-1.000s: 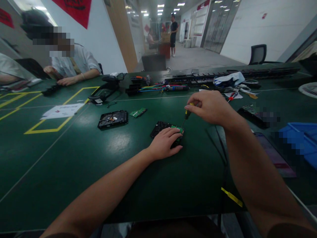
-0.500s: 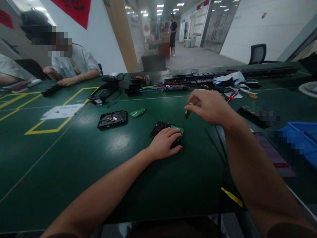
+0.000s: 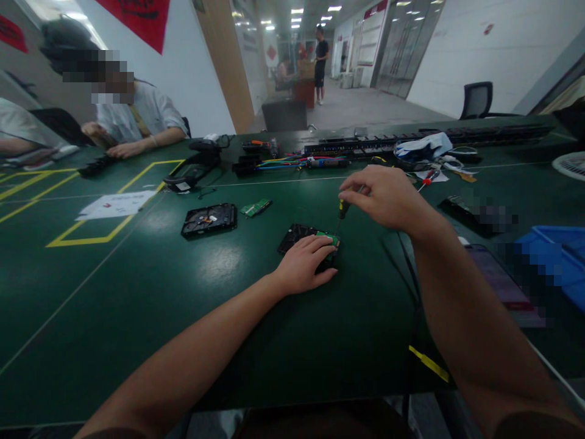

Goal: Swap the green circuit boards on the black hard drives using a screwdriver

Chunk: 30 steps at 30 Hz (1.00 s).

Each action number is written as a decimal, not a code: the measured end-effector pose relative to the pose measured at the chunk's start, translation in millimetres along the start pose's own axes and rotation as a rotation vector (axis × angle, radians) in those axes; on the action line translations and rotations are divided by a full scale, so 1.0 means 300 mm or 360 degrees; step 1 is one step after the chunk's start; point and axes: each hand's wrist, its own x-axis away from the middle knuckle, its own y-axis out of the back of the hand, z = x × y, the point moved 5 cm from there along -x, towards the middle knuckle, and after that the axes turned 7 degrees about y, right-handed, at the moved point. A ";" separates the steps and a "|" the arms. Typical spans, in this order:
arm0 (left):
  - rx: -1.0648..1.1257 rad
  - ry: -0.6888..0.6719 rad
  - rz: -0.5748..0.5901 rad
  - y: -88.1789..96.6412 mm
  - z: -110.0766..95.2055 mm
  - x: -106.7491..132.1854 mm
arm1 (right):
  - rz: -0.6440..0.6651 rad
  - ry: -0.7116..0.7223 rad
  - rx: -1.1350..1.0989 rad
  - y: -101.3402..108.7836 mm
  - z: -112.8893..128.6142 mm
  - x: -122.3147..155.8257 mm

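My left hand [image 3: 305,262] lies over a black hard drive [image 3: 292,238], holding it against the table. Its fingers reach across the top, and the thumb rests along the near side. A green circuit board [image 3: 328,235] shows at the drive's right end, partly covered by the fingers. Above that end, my right hand [image 3: 377,192] pinches a screwdriver with a yellow and black handle [image 3: 343,210]. The thin shaft points steeply down to the board's right edge; its tip is too small to make out. To the left are another hard drive [image 3: 209,219] and a loose green circuit board [image 3: 256,208].
Cables [image 3: 292,163], a barcode scanner [image 3: 194,164] and a cloth [image 3: 423,146] lie along the back. On the right are a red screwdriver [image 3: 428,178], a dark drive-like part [image 3: 470,213] and a blue bin [image 3: 557,256]. A co-worker [image 3: 137,116] sits at the far left.
The fingers of my right hand have shifted slightly around the screwdriver handle, which stays over the drive's right end. My left hand and the drive hold their place.
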 end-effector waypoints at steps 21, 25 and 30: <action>-0.0018 -0.0008 -0.0017 0.002 0.002 0.003 | 0.0023 -0.0046 -0.0102 0.012 0.002 0.008; -0.0011 -0.0008 -0.0010 0.003 0.001 0.001 | 0.0023 -0.0006 -0.0108 0.012 0.006 0.010; -0.0028 -0.0014 -0.0018 0.005 0.000 0.002 | 0.0014 0.0050 -0.0095 0.018 0.015 0.012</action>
